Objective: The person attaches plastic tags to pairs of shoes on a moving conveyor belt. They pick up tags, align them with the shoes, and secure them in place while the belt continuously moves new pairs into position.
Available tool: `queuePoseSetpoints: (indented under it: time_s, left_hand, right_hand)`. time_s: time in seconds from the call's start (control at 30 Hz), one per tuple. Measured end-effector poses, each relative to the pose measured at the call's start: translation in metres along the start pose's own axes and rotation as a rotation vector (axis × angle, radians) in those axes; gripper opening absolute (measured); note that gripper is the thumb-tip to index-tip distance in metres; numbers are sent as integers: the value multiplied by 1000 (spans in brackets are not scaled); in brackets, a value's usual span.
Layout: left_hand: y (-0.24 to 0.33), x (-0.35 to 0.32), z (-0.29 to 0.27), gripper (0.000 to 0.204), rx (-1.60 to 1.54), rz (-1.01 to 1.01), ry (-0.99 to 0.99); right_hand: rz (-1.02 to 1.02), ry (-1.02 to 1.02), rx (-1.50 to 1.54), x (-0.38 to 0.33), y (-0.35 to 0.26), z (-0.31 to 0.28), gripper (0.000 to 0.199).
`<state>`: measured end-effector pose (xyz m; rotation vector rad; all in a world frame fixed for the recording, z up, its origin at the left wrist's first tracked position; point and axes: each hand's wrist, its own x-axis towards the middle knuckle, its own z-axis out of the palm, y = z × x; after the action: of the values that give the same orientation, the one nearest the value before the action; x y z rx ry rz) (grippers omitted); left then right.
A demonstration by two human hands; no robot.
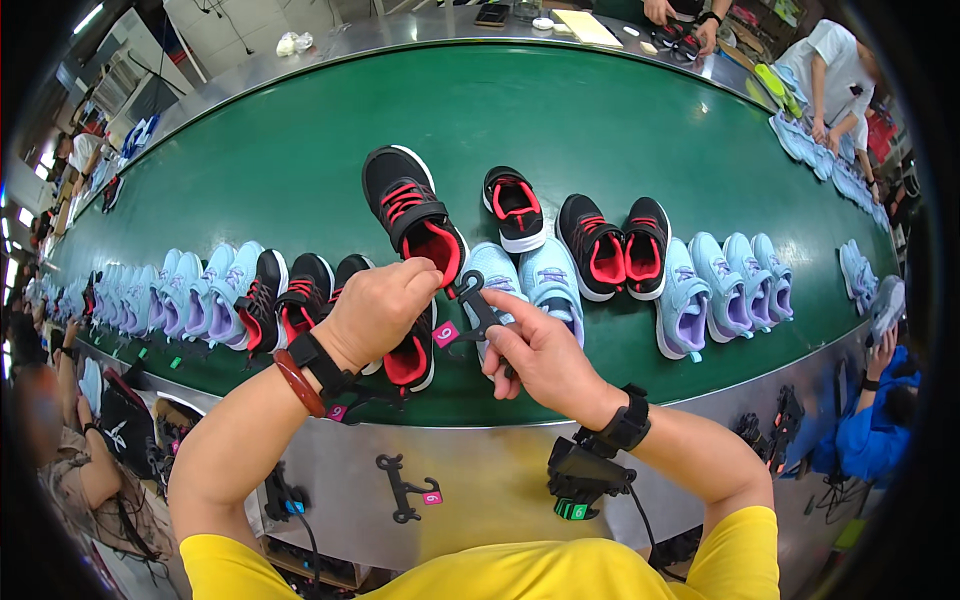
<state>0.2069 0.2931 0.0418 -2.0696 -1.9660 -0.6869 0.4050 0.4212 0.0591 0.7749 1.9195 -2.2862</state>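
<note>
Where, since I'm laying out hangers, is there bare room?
Widest: green belt between the left shoe row and the far metal counter. A smaller patch lies right of four pale-blue shoes. The near metal ledge is bare between the loose black hanger and the black device. Crowded: around the left hand and right hand.

A crumpled white bundle (294,44), a dark phone (491,15) and a cream-coloured sheet (587,28) lie on the far metal counter (425,29).

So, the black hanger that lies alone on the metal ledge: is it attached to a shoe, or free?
Free: the hanger lies flat on the metal ledge, both ends visible, with nothing hooked on either.
</note>
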Motion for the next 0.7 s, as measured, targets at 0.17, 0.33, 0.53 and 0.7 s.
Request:
queuePoseSetpoints:
  time_s: [0.17,0.33,0.53,0.7]
  left_hand:
    - [0,-4,1,20,19,-5,-60]
    - [-2,1,-4,22,65,-4,-99]
    - [-9,16,-4,29,-12,-106,-384]
    - [-7,11,5,17,6,-154,-402]
  right_hand:
    - [-61,-114,-308,3,3,4,45]
    - [38,-174,-158,10,1,7,46]
    - [103,-214,-71,39,-21,-15,37]
    - [-639,271,-887,73,-30,-54,21]
